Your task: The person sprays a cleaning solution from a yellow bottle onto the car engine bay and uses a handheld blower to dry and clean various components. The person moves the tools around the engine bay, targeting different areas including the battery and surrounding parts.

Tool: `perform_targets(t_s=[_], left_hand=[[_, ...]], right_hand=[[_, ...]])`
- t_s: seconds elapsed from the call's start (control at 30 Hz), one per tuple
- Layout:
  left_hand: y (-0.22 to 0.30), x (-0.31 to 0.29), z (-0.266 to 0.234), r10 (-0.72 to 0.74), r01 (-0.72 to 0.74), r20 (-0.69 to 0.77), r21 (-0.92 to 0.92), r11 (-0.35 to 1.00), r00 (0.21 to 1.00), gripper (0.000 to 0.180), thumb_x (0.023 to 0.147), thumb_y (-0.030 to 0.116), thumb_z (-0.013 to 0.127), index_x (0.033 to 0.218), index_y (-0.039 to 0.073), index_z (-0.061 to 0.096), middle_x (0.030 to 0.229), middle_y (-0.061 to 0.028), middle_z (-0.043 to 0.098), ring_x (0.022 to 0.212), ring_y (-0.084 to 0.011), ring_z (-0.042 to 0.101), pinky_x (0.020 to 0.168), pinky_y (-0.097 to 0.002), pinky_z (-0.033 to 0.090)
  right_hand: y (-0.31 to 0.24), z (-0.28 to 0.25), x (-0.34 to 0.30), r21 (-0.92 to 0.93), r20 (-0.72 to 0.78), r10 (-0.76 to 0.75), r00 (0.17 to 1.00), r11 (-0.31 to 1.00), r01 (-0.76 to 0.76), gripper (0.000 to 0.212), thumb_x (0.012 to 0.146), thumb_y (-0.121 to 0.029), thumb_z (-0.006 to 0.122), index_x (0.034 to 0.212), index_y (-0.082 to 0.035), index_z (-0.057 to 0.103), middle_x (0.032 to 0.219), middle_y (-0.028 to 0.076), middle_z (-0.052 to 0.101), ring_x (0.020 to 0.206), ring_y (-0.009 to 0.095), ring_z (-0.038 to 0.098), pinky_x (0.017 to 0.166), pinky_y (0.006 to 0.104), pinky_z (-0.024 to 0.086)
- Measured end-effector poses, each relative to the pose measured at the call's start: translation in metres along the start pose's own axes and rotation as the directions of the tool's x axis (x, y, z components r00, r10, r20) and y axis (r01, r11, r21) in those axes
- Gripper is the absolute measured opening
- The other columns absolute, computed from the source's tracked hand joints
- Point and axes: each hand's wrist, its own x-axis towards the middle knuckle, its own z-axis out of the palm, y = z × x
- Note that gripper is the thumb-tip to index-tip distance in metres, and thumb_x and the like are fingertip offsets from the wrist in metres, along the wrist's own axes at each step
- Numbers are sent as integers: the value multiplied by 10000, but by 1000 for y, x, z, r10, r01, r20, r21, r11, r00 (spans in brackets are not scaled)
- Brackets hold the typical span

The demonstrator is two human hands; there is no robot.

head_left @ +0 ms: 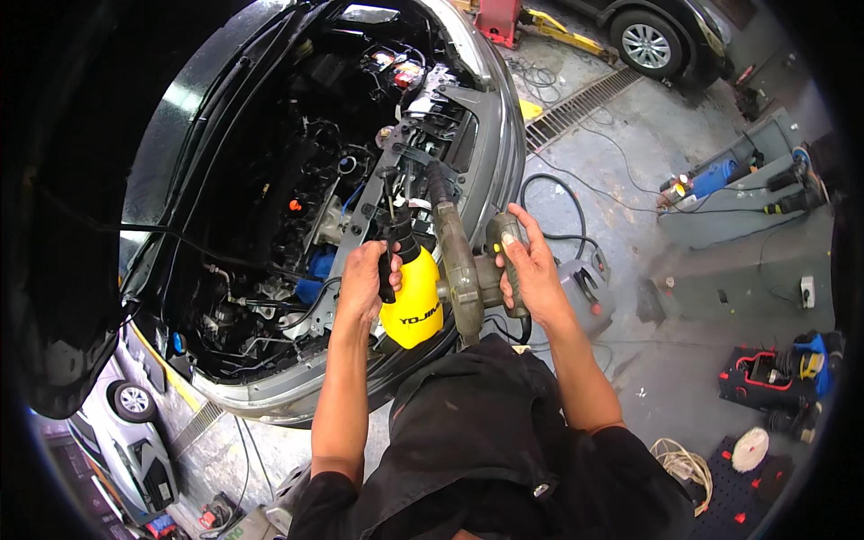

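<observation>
My left hand [363, 281] is closed round the black trigger head of a yellow spray bottle [415, 301], held upright at the front of a car's engine bay [301, 207]. In my right hand [535, 270] is the rear handle of a dusty grey-green electric blower [463, 279], its thumb on top of the grip. The blower's dark ribbed nozzle [438, 184] points forward over the car's front panel. Bottle and blower body are side by side, and I cannot tell whether they touch.
A grey machine [583, 297] with a black hose [576, 202] stands right of the car. Cables and a floor grate [585, 108] cross the floor. At the right are a toolbox [765, 376] and coiled cord [688, 468]. Other cars stand at far right and lower left.
</observation>
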Motion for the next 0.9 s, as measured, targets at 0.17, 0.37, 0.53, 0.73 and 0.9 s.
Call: perform_targets(t_s=[0.17, 0.37, 0.53, 0.73, 0.9], left_hand=[[4, 4, -1, -3, 2, 43, 12, 1000, 999, 290, 1032, 232, 518, 1085, -32, 626, 722, -34, 589, 552, -127, 502, 525, -284, 436], [10, 17, 0, 21, -21, -29, -16, 1000, 999, 260, 1035, 219, 522, 1063, -21, 619, 710, -39, 596, 527, -129, 516, 492, -286, 424], [24, 44, 21, 44, -42, -99, 25, 999, 994, 268, 1031, 218, 520, 1060, -29, 619, 721, -51, 600, 540, -138, 522, 511, -292, 434], [47, 83, 74, 20, -8, -153, 83, 997, 988, 271, 1025, 214, 518, 1060, -37, 617, 715, -56, 597, 544, -142, 517, 525, -287, 438], [58, 127, 115, 28, -15, -173, 77, 997, 985, 321, 1039, 236, 490, 1094, -51, 624, 736, -51, 585, 576, -133, 500, 543, -301, 436]], right_hand=[[1, 4, -7, -158, 29, -39, 999, 986, 43, 557, 1114, -241, 526, 1636, -180, 344, 922, 47, 551, 486, 85, 506, 399, 256, 430], [-11, -3, 24, -133, 148, 9, 989, 991, 11, 552, 1111, -216, 529, 1632, -177, 349, 937, 53, 549, 486, 83, 498, 404, 250, 421], [-22, -21, 76, -80, 142, -25, 989, 996, 37, 552, 1111, -188, 520, 1632, -168, 340, 930, 54, 552, 482, 88, 504, 403, 255, 435], [-52, -72, 143, -30, 197, 14, 980, 1000, -8, 564, 1117, -208, 518, 1636, -175, 302, 929, 37, 553, 494, 84, 515, 396, 250, 449], [-74, -108, 186, -37, 226, 20, 974, 999, -12, 579, 1109, -236, 540, 1632, -170, 302, 946, 44, 521, 476, 92, 493, 376, 257, 431]])
